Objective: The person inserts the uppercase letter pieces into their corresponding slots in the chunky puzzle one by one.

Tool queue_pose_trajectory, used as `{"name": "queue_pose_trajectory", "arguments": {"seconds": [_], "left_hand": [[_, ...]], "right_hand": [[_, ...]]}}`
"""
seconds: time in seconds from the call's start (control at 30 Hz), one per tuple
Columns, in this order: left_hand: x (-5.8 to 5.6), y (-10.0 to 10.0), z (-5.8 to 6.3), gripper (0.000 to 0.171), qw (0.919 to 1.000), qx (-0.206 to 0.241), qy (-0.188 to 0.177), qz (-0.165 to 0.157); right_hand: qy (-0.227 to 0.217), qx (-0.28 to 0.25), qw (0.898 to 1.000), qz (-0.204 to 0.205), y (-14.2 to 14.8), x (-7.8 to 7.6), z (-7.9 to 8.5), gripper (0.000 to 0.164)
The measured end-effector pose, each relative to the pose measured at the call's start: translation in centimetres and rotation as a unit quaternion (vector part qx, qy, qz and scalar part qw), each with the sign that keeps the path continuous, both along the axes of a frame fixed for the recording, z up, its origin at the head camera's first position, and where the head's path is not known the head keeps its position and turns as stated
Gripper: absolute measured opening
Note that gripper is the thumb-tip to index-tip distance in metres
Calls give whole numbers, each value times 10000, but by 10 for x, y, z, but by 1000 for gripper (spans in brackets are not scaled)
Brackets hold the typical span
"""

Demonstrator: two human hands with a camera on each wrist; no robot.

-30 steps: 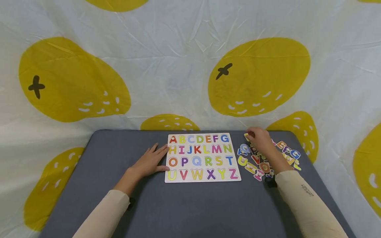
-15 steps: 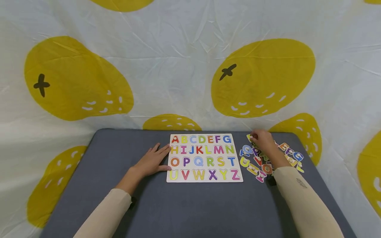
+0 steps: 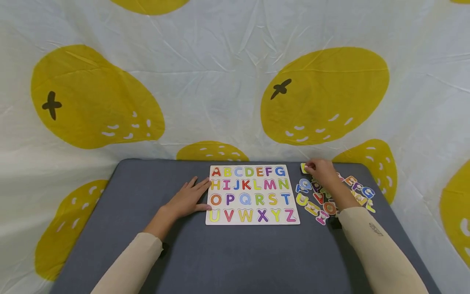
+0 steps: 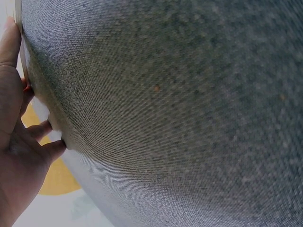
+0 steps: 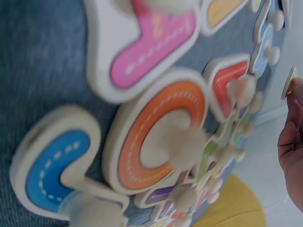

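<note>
A white alphabet puzzle board [image 3: 253, 206] with colored letters A to Z in rows lies on the grey table. My left hand [image 3: 189, 199] rests at the board's left edge, fingers spread and straight; the left wrist view shows this hand [image 4: 21, 142] along that edge. At the far end of a heap of knobbed letter pieces, my right hand [image 3: 323, 171] pinches a yellowish letter piece [image 3: 303, 168] between thumb and fingers. In the right wrist view the pinched piece [image 5: 289, 83] appears edge-on at the fingertips, above the other pieces; its letter is mostly hidden.
Right of the board lie loose pieces, among them an orange O [image 3: 329, 208], a yellow U [image 3: 302, 200], a blue G [image 3: 367, 192] and a red V [image 3: 318, 198]. Some overlap. Behind the table [image 3: 249, 257] hangs a white cloth [image 3: 220, 102] with yellow fruit prints.
My right hand has shifted slightly left with the yellowish piece, which now sits apart from the heap. The left hand stays at the board's edge. The head view has shifted a little.
</note>
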State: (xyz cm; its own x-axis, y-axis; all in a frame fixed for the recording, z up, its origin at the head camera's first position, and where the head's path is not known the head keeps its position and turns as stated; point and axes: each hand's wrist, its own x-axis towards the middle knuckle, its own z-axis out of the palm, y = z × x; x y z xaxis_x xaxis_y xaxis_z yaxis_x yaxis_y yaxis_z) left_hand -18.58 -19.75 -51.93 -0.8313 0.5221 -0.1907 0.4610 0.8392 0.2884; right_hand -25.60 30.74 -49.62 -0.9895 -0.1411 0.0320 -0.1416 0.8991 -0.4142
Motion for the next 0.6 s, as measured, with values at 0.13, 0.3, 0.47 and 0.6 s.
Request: {"name": "queue_pose_trajectory", "arguments": {"seconds": [0.13, 0.3, 0.47, 0.6], "left_hand": [[-1, 0, -2, 97, 10000, 13, 21, -15], [-2, 0, -2, 97, 10000, 56, 54, -32], [-1, -1, -3, 97, 9999, 69, 78, -50], [-1, -1, -4, 97, 10000, 40, 81, -28]], "right_hand": [[-50, -75, 9998, 165, -15, 4, 7, 18], [-149, -93, 9993, 341, -40, 6, 13, 19], [11, -117, 9974, 717, -69, 6, 12, 17], [7, -236, 9956, 908, -96, 5, 11, 17]]}}
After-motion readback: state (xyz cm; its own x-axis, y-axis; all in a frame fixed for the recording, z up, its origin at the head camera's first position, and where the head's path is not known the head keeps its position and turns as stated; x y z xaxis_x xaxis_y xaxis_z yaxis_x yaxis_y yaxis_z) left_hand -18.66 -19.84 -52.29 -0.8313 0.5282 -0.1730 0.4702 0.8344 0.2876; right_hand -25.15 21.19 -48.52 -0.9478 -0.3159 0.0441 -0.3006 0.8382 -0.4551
